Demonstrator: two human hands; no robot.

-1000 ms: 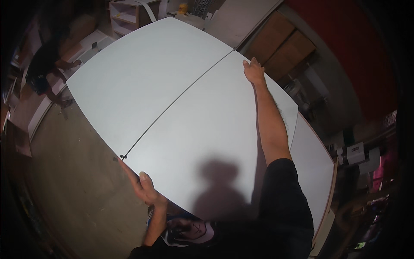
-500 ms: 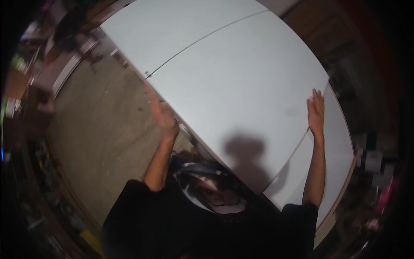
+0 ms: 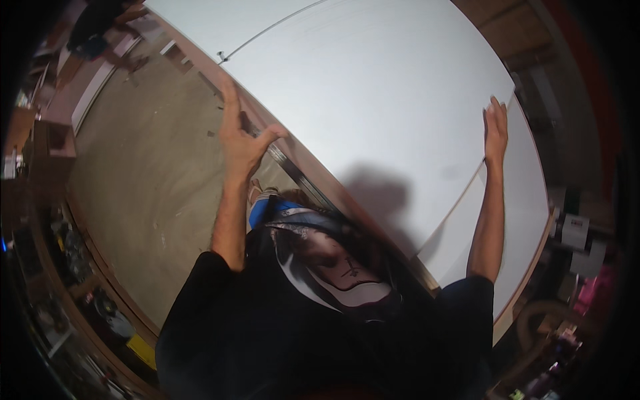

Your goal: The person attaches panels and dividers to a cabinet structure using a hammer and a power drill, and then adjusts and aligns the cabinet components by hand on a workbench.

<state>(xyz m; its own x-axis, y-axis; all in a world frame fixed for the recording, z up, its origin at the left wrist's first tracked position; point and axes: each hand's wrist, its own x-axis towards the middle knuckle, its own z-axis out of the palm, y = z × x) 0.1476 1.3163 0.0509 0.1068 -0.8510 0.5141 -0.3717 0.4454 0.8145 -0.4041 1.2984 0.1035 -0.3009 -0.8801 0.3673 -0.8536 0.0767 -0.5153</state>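
Observation:
A broad white panel lies before me, with my shadow across its near part. Against its brown left side edge rests my left hand, fingers stretched along the edge and thumb spread out toward the top. My right hand is open at the panel's right side, fingers extended, near where a second white panel meets it along a dark seam. Toward the far left, a thin line crosses the white surface and ends at a small metal piece on the edge. Dark metal rail runs beneath the left edge.
Bare concrete floor spreads to the left. Another person bends at the far left. Cluttered shelves line the lower left, with a brown box above them. More stacked items stand at the right.
The panel and both hands sit higher in the picture. My left hand has turned, its thumb now spread out over the edge. My right hand keeps its place at the panel's right side.

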